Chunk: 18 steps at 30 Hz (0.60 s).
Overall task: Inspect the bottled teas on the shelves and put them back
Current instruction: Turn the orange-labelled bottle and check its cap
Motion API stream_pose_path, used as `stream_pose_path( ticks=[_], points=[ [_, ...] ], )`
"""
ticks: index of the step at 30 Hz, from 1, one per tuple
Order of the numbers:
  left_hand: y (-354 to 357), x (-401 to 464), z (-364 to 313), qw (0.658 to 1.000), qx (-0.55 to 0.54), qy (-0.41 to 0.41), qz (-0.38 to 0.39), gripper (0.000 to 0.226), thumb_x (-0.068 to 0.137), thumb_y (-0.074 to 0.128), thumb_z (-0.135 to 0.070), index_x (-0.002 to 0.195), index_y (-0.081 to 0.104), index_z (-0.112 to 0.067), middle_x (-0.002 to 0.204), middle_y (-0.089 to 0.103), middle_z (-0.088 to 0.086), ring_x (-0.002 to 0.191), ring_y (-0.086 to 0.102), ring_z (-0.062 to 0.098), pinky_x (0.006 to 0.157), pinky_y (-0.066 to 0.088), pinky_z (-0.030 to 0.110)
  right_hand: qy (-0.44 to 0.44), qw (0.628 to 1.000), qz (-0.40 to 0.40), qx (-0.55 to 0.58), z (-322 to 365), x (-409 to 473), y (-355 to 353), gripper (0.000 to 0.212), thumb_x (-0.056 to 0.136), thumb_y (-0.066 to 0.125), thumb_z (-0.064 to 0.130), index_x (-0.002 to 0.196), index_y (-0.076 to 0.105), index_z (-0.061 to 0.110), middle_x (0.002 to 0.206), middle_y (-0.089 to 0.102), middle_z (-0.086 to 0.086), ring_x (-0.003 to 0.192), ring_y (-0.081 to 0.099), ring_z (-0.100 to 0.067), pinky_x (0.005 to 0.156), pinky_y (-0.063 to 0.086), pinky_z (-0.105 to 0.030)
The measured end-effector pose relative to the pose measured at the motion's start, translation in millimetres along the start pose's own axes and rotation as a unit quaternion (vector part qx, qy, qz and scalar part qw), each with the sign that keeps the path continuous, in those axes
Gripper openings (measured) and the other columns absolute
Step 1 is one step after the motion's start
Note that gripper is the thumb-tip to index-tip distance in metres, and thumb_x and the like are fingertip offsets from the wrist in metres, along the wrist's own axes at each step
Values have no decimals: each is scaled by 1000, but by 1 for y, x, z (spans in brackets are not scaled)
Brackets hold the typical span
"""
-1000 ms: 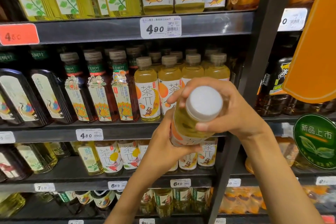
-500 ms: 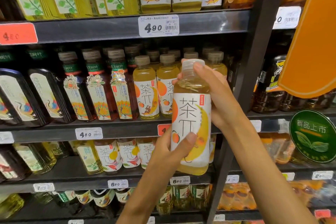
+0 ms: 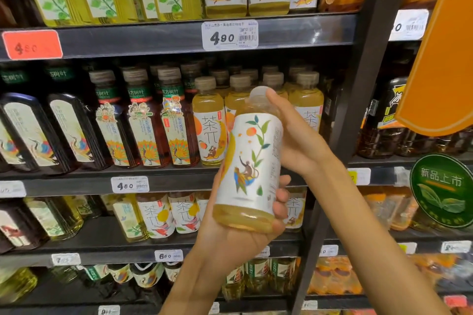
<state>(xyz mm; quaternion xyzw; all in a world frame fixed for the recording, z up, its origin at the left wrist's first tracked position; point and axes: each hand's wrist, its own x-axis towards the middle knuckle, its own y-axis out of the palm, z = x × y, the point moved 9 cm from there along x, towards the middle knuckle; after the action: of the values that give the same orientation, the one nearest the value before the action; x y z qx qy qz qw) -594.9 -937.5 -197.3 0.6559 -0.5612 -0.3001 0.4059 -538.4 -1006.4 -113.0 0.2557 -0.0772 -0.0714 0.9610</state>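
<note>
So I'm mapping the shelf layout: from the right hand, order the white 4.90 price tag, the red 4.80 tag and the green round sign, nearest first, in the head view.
From the right hand:
1. White 4.90 price tag, up and left.
2. Green round sign, lower right.
3. Red 4.80 tag, far upper left.

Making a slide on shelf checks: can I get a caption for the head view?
Left hand cups the base and right hand steadies the top of a yellow tea bottle before the shelves.

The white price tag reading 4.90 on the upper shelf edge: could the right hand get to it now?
Probably not at once: the right hand grips the pale yellow tea bottle, though nothing blocks the white price tag.
</note>
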Motion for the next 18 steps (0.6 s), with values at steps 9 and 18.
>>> stream_pose_path(
  ticks=[9,18],
  points=[
    [-14,-4,-47,909,348,194,-124,45,76,50,-64,114,66,-44,123,66,-8,116,61,9,86,54,25,-137,966,-79,-207,41,-13,-6,33,91,62,29,115,63,6,97,73,-6,89,71,-19,73,58,-27],
    [9,13,-13,985,159,68,-11,74,88,40,-65,126,58,-4,110,67,18,91,67,28,79,55,41,-69,997,10,22,29,-9,1,47,83,52,42,115,58,8,93,69,-7,88,67,-21,84,53,-36]
  ],
)
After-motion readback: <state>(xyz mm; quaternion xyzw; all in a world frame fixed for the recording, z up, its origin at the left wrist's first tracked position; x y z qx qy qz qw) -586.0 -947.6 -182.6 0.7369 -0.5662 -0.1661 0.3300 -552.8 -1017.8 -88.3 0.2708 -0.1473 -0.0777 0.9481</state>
